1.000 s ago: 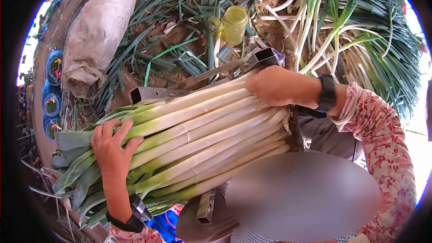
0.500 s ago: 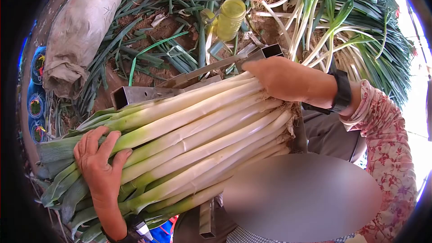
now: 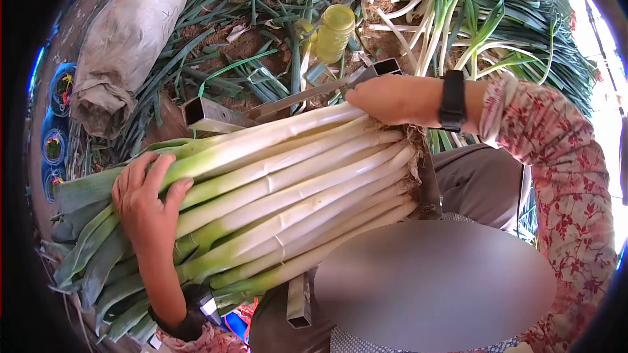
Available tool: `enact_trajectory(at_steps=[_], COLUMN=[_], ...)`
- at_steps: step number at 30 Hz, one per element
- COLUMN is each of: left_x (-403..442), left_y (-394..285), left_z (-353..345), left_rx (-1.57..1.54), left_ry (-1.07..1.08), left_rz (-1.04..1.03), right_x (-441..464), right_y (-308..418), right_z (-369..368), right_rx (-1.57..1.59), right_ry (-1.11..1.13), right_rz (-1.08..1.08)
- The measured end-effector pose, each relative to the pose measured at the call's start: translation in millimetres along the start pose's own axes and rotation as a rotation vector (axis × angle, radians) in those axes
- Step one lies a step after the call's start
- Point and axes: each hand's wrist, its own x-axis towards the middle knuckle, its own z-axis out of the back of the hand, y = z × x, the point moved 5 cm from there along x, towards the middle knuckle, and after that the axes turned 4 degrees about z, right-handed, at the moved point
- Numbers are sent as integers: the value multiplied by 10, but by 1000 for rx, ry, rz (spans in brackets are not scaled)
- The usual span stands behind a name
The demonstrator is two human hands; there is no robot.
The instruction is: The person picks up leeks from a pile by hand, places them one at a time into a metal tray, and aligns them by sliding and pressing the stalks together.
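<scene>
A row of long leeks (image 3: 288, 180) with white shafts lies side by side across a metal frame (image 3: 216, 116), green leaves at the left and roots at the right. My left hand (image 3: 145, 199) curls over the green part of the upper leeks, thumb and fingers gripping from above. At the root end, my right hand (image 3: 383, 99) is closed around the end of the topmost leek; its fingertips are hidden underneath. An upright metal plate (image 3: 430, 186) stands beside the roots.
Loose leeks (image 3: 523, 33) are piled at the back right. A yellow plastic jar (image 3: 335, 34) stands on soil strewn with cut leaves. At the upper left lies a stuffed sack (image 3: 134, 39), near blue rolls (image 3: 53, 146). A square metal tube (image 3: 299, 304) sticks out toward my lap.
My right hand has shifted slightly up and left at the root end, and its forearm has swung upward. My left hand keeps its hold. The view has moved a little.
</scene>
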Motion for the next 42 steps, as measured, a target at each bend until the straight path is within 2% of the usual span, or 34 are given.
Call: enact_trajectory(at_steps=[4,7,10,13,19,22,25,28,33,37,40,42], left_x=[-27,-41,-48,-37,-22,-55,-53,-49,-87,-80,-54,-29], left_y=[11,14,34,25,-12,14,20,16,50,43,43,54], left_z=[11,10,10,-5,10,-8,-4,7,-10,-72,-70,-67], left_rx=[0,-18,-21,-22,-22,-23,-37,-36,-36,-36,-42,-46], left_ry=[-50,-62,-62,-70,-97,-97,-70,-30,-87,-23,7,20], left_rz=[1,9,4,2,-4,16,27,48,14,9,0,5], right_x=[68,67,87,126,253,398,391,378,280,318,391,344], right_y=[0,23,51,90,334,250,201,179,314,284,247,246], right_z=[-43,-77,-107,-110,-46,-147,-174,-183,-82,-134,-121,-114], right_rx=[-104,-77,-140,-174,-249,-231,-148,-181,-259,-365,-271,-234], right_ry=[-11,-217,-258,-167,-346,-292,-242,-280,-355,-476,-326,-339], right_rz=[-28,-92,-74,-75,34,18,-127,-142,-53,49,8,64])
